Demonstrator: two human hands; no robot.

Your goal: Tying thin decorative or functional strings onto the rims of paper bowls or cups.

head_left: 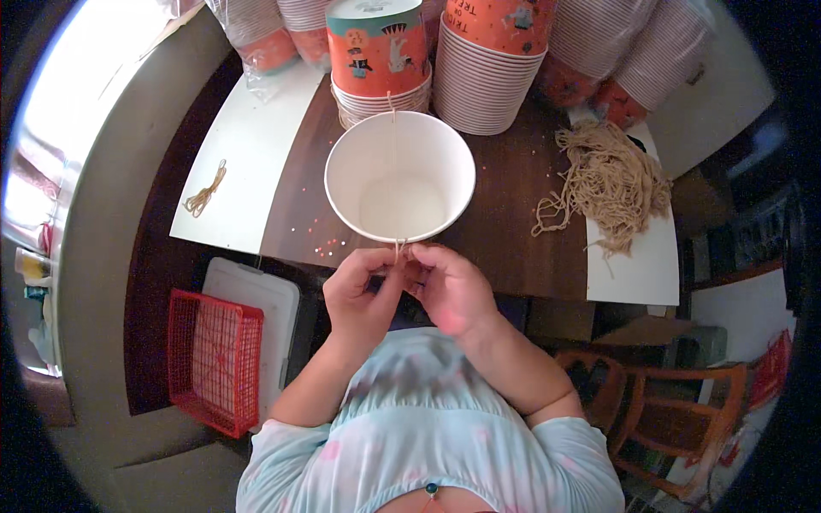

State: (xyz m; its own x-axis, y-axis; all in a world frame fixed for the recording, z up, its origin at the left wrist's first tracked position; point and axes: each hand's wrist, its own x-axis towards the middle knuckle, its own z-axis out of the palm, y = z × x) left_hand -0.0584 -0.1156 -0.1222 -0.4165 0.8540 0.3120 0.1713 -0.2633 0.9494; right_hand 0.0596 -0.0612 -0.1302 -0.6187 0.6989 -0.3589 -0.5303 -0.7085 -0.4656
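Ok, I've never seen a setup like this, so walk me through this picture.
There is no machine here: a person works bare-handed. The single picture comes from a wide fisheye camera on their head, looking down, so edges bend.

The left hand and right hand meet at the near rim of a round white paper bucket. The left pinches a thin, pale tan cord there; how the right fingers grip is partly hidden.

The bucket sits on a dark brown tabletop with white ends. Behind it stand stacked orange-and-white paper buckets; to the right lies a tangled tan cord pile.
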